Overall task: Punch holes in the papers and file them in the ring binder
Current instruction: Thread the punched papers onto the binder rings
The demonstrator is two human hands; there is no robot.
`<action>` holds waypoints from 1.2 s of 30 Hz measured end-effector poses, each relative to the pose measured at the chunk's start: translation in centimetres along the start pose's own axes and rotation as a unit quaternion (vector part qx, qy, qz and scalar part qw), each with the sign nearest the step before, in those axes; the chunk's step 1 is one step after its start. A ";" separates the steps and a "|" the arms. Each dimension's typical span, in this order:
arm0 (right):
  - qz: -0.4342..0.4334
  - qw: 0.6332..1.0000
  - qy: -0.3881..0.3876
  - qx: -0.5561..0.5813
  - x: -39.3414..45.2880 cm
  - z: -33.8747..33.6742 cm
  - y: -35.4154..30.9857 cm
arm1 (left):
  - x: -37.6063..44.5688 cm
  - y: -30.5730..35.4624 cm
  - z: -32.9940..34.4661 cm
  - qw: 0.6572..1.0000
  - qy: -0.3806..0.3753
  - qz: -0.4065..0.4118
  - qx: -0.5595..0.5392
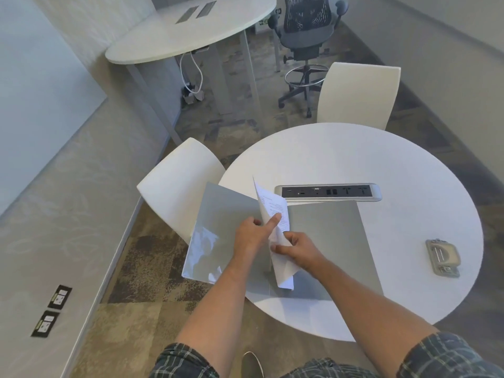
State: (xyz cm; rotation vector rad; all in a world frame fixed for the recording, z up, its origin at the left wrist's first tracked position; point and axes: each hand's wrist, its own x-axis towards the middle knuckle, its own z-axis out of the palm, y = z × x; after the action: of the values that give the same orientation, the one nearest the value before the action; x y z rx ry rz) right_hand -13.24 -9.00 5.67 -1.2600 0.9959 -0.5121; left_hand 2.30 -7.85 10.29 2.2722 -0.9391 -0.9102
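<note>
A grey ring binder [332, 241] lies open on the round white table [395, 165], its left cover [218, 214] lifted and hanging past the table's left edge. A bundle of white printed papers [274, 211] stands on edge along the binder's spine. My left hand [253, 231] holds the papers near their upper part, thumb and forefinger on either side. My right hand [297, 249] pinches the papers lower down. The rings are hidden behind the papers. A beige hole punch [443, 256] sits on the table to the right, apart from both hands.
A power and socket strip [327, 191] is set into the table just behind the binder. Two white chairs [180, 181] [360, 94] stand at the table's left and far side. Another white table [191, 31] and a dark office chair [305, 31] are farther back.
</note>
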 end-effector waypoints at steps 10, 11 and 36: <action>0.026 0.991 -0.129 -0.005 0.9 1.8 1.0 | 0.6 -1.1 -2.6 0.996 0.018 0.008 0.085; 0.036 0.992 -0.121 -0.006 0.9 1.7 1.3 | 0.8 -1.4 -2.8 0.995 0.028 0.009 0.091; 0.082 0.923 -0.093 -0.363 2.4 -0.3 8.8 | 4.8 -6.0 -2.5 0.989 0.099 0.020 0.108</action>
State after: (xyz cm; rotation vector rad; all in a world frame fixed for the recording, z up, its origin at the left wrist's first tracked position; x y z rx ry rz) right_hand -13.89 -8.66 -3.42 -1.8171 1.1591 0.1413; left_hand 9.16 -7.15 6.05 2.4610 -1.0324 -0.5757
